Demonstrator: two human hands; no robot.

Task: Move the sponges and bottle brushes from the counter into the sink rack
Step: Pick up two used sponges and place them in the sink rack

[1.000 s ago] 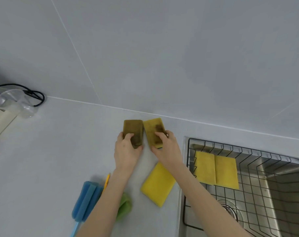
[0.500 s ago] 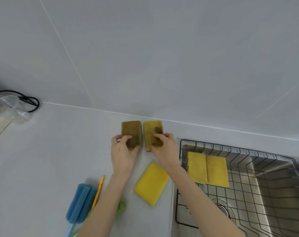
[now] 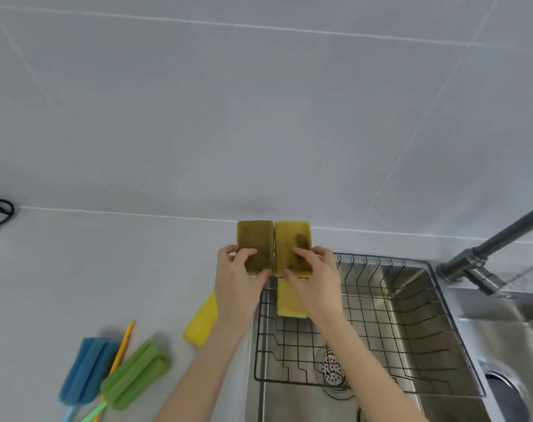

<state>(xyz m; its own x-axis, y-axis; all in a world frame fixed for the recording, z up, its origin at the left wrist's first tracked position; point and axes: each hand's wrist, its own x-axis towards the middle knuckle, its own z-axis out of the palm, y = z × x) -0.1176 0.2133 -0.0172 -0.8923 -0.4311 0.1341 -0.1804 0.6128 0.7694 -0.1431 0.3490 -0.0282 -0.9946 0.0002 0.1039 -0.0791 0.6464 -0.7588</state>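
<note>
While both hands work side by side, left hand [image 3: 238,284] pinches dark olive sponge [image 3: 255,242], right hand [image 3: 314,281] grips stained yellow sponge [image 3: 292,239]; sponge edges touching. Under right hand, yellow sponge [image 3: 286,300] lies in sink rack [image 3: 411,315]. Below left hand, bright yellow sponge [image 3: 202,322] on worktop [image 3: 107,269]. Farther down-left of it, blue bottle brush [image 3: 87,368], green bottle brush [image 3: 135,373] on worktop.
</note>
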